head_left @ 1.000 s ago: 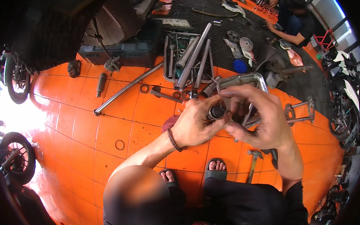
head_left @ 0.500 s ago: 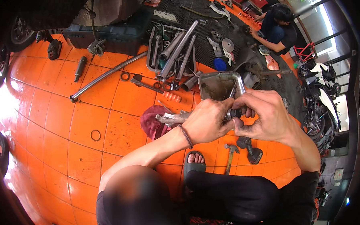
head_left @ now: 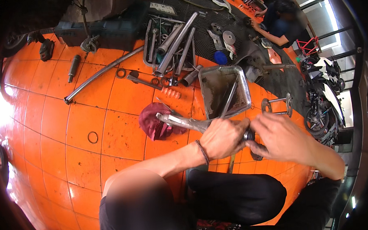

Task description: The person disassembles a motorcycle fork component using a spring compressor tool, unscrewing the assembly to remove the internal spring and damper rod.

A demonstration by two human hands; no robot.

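My left hand (head_left: 222, 140) is wrapped round a grey metal motorcycle fork leg (head_left: 186, 122), whose bracketed end points left above a dark red cloth (head_left: 150, 119). At the leg's right end sits a black round part (head_left: 249, 135), like a seal or cap. The fingers and thumb of my right hand (head_left: 281, 133) close on it; they are slightly blurred and partly hide it. Just beyond my hands lies a metal tray (head_left: 249, 100) with a dirty inside, and a thin metal rod (head_left: 231, 97) leans in it.
Several fork tubes (head_left: 179, 43) and wrenches lie ahead. A long tube (head_left: 102, 75), a hammer (head_left: 143, 82) and a ring (head_left: 93, 137) rest on orange tiles. Rightward stands a metal piece with two discs (head_left: 289, 104). A co-worker (head_left: 284, 22) crouches far right near motorcycles (head_left: 326, 88).
Both hands have come lower and slightly right with the fork leg, uncovering more of it and of the tray. My right fingers have shifted over the black part. The view has tilted slightly.
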